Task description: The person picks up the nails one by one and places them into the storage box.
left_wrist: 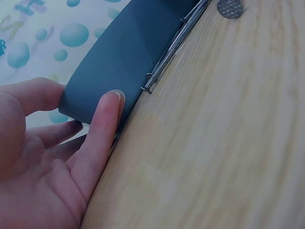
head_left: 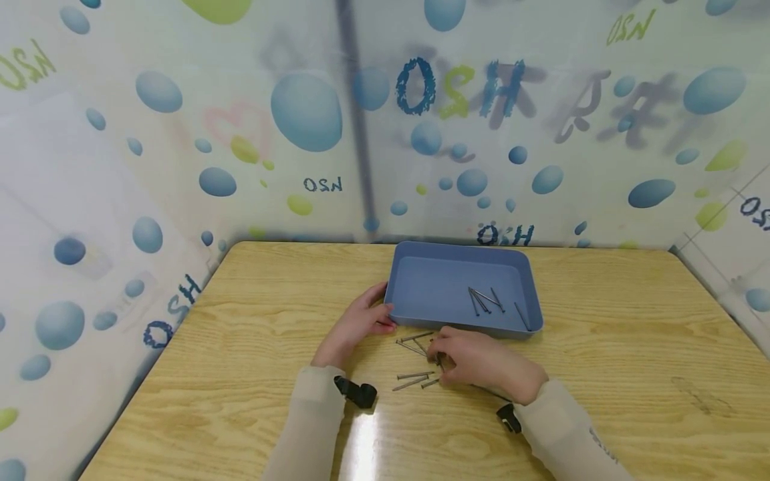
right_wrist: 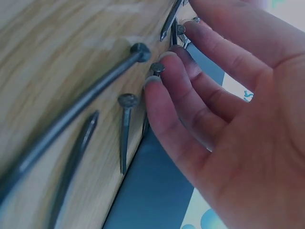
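Note:
A shallow blue tray point(head_left: 442, 287) stands on the wooden table, with several nails point(head_left: 483, 300) inside at its right part. My left hand point(head_left: 356, 322) holds the tray's front left corner; in the left wrist view the fingers point(left_wrist: 102, 129) lie against its outer wall point(left_wrist: 109, 71). In front of the tray, my right hand point(head_left: 481, 361) is low over a loose group of nails point(head_left: 412, 377). Its thumb and forefinger pinch at a dark nail point(head_left: 440, 364), partly hidden by the hand. In the right wrist view, other fingertips point(right_wrist: 153, 83) touch beside a nail head point(right_wrist: 157, 67).
More nails lie on the wood near the right hand, a long one point(right_wrist: 81, 102) among them. Black straps with buckles point(head_left: 357, 393) are on both wrists. A patterned curtain point(head_left: 309, 110) hangs behind the table's back edge.

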Demonstrator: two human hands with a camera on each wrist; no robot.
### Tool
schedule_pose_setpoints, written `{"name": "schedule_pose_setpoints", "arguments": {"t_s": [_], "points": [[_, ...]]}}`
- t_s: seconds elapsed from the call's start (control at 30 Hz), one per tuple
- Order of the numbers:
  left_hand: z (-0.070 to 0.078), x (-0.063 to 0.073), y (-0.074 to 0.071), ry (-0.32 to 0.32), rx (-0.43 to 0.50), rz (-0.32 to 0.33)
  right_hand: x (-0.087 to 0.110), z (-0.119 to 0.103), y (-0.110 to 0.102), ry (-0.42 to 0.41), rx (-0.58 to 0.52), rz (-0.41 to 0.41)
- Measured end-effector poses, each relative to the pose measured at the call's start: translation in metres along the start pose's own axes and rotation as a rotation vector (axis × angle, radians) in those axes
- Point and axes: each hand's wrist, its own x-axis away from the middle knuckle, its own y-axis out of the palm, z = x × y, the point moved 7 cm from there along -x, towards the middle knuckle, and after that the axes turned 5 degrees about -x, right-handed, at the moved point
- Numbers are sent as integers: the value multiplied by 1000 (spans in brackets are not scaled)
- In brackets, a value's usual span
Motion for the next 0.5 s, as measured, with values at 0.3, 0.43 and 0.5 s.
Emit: {"name": "schedule_pose_setpoints", "arguments": {"t_s": [0.3, 0.43, 0.5], "points": [[-20, -12, -5, 1, -3, 50, 0, 1, 2, -17, 27, 14], [-23, -13, -6, -1, -12, 65, 1, -1, 1, -46, 32, 30], [-23, -13, -6, -4, -12, 70, 1, -1, 0, -59, 32, 38]]}}
